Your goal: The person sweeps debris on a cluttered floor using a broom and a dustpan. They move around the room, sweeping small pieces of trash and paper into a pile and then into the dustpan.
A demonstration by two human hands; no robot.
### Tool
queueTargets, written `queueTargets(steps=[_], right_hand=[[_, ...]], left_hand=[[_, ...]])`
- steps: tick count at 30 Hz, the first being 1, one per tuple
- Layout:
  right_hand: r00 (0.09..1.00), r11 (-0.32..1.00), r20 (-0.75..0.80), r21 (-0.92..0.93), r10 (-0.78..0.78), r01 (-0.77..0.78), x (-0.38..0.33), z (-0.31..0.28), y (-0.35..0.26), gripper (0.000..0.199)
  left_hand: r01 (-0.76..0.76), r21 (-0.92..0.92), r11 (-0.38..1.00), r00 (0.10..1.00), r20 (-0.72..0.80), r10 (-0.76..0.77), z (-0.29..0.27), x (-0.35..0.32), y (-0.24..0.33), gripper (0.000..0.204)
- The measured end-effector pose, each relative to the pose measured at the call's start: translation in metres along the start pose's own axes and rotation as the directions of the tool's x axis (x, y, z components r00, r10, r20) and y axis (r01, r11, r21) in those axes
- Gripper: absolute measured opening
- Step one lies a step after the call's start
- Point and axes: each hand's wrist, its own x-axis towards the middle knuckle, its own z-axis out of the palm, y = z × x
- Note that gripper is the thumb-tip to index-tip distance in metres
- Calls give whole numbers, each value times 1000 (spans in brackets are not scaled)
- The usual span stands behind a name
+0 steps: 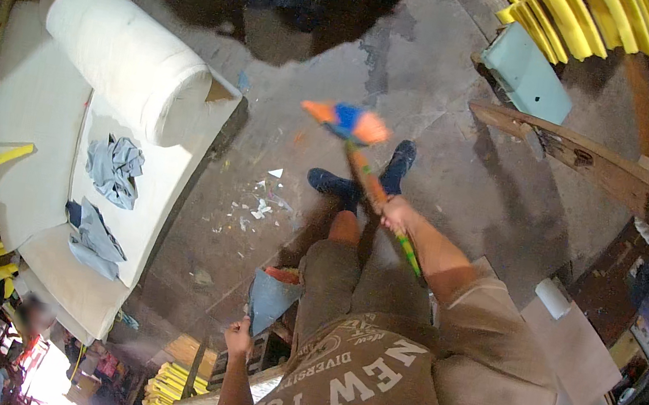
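Observation:
My right hand (397, 215) is closed round the orange and green handle of a broom (365, 177). The broom's orange and blue bristle head (347, 120) is raised in front of my shoes and looks blurred. Low at my left side, my left hand (239, 338) grips the narrow end of a grey-blue, scoop-like dustpan (270, 303). Something reddish shows at the dustpan's wide end, too unclear to name. White scraps (259, 207) lie scattered on the floor (471, 201), left of my feet.
To the left, a pale table (168, 211) bears a large white roll (123, 49) and crumpled grey cloths (116, 168). A wooden beam (597, 166) and a pale blue-green container (528, 72) stand on the right. Yellow strips (578, 22) are stacked at the far right.

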Motion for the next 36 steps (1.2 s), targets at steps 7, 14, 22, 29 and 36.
queueTargets(steps=[7,14,22,29,36], right_hand=[[941,981,299,156,-157,114,-171,-5,35,24],[987,948,99,305,-129,93,-250,-55,84,31],[979,783,-190,619,67,66,-229,-126,140,19],[939,846,-334,521,83,110,-123,-143,97,24],[991,945,-19,299,-132,131,-72,-55,30,17]], left_hand=[[-124,-15,992,992,31,124,23,19,30,35],[-102,-186,977,985,116,125,49,12,94,31],[-43,-234,971,993,97,67,50,11,108,28],[-211,-238,948,971,64,232,58,46,33,25],[-137,-86,987,990,8,138,22,12,49,29]])
